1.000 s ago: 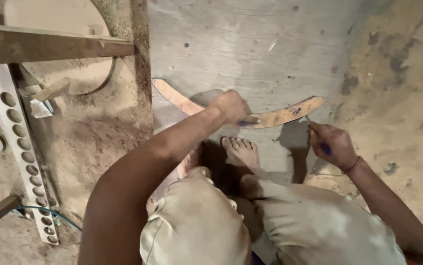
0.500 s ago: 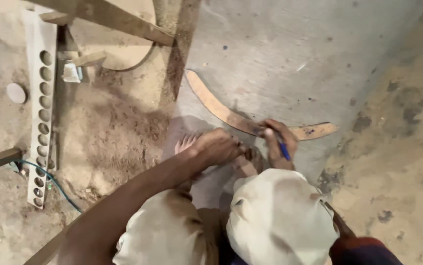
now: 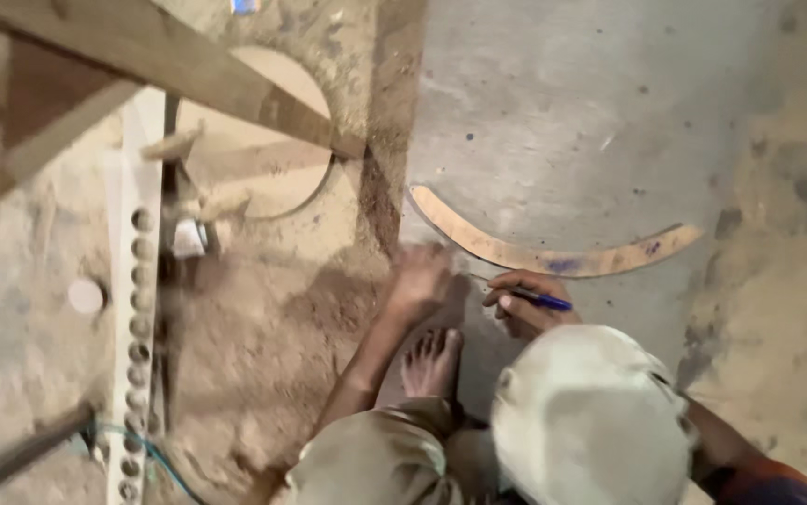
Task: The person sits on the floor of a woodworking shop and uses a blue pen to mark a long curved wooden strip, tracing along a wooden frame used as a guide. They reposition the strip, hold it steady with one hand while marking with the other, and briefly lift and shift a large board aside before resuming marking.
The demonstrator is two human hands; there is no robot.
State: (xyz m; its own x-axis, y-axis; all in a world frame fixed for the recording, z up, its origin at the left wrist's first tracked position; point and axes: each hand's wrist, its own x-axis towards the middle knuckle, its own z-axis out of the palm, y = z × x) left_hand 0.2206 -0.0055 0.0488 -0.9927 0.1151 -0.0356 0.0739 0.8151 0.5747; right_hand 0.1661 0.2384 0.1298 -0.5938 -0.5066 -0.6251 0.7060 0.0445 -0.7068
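Head view, looking straight down: the person crouches on a grey plywood sheet that lies on the sawdust-covered floor. On the sheet lies a thin curved wooden strip, bowed like a crescent, its ends pointing to the far left and the right. The left hand rests palm down on the sheet just near the strip's left end, blurred, fingers seemingly together and holding nothing. The right hand sits just near the strip's middle, its fingers pinching a blue pen that lies across them, tip toward the right. A bare foot stands on the sheet between the two arms, with the knees in pale trousers at the near edge. To the left, a wooden beam crosses over a round wooden disc, and a white perforated rail runs near to far across the sawdust.
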